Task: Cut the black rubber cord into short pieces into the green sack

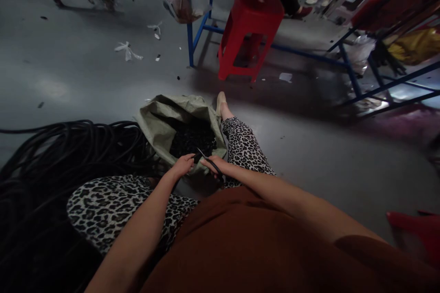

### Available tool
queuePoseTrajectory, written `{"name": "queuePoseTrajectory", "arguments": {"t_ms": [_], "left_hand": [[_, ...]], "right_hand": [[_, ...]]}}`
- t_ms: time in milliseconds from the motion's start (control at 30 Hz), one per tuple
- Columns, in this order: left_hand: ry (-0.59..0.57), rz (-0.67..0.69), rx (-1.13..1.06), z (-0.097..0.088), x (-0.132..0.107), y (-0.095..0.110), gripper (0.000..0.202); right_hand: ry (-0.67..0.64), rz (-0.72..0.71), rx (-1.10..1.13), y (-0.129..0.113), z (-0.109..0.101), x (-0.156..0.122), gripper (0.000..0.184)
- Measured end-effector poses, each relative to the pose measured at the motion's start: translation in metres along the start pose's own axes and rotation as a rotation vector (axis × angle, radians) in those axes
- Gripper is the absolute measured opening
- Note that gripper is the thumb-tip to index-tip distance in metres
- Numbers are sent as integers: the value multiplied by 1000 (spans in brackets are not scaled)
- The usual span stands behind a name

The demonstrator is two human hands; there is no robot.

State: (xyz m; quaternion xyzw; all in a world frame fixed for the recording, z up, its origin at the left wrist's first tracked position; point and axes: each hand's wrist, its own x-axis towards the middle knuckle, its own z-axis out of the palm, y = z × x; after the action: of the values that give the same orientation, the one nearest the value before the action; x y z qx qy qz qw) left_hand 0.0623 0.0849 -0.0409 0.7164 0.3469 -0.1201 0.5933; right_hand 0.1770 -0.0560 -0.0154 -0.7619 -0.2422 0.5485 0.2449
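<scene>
Left hand [184, 165] and right hand [222, 165] are both bare and narrow, each closed on something just above the near rim of a sack. From the left, a heap of long, looping, black, rubbery-looking tubing [113, 138] spreads over the grey floor [79, 78], its nearest coils beside the sack. Next comes that dull olive-green sack [156, 124] of creased, woven-looking material, its mouth slumped open on a mass of small black pieces [187, 138]. At the rim, the left hand pinches a short, thin, black piece [196, 156], its tip toward the right hand. That hand grips black-handled scissors [202, 153] with a pale metal blade, pointing leftward at the piece; how wide the blades stand cannot be made out. A leopard-print trouser leg [245, 146] lies along the sack's right side.

To snip well here, I would hold the piece taut and square to the blades, cut nearer the pivot than the tip, and draw the left fingertips back from the cutting line, since they look close to it. Working slightly further over the mouth should let offcuts drop inside rather than on the folded rim
</scene>
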Motion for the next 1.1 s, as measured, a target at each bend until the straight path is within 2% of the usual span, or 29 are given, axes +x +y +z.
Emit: {"name": "queuePoseTrajectory", "arguments": {"t_ms": [233,433,600,700,867,967,1100], "left_hand": [[-57,-104,4,1,0,3,36],[-88,-150,-56,3,3,-2,39],[-88,-214,-68,5,1,-3,43],[-66,-235,-77,6,1,-4,46],[37,-242,-107,6,3,-10,46],[65,-247,-164,5,3,-13,40],[83,-251,-183,4,1,-15,33]], "right_hand": [[40,22,-27,-4,3,-6,39],[47,7,-34,4,2,-6,36],[38,56,-38,12,1,-2,39],[58,104,65,17,1,0,37],[94,233,342,18,-2,-1,32],[71,323,483,17,-6,-2,30],[44,415,556,19,-11,4,31]]}}
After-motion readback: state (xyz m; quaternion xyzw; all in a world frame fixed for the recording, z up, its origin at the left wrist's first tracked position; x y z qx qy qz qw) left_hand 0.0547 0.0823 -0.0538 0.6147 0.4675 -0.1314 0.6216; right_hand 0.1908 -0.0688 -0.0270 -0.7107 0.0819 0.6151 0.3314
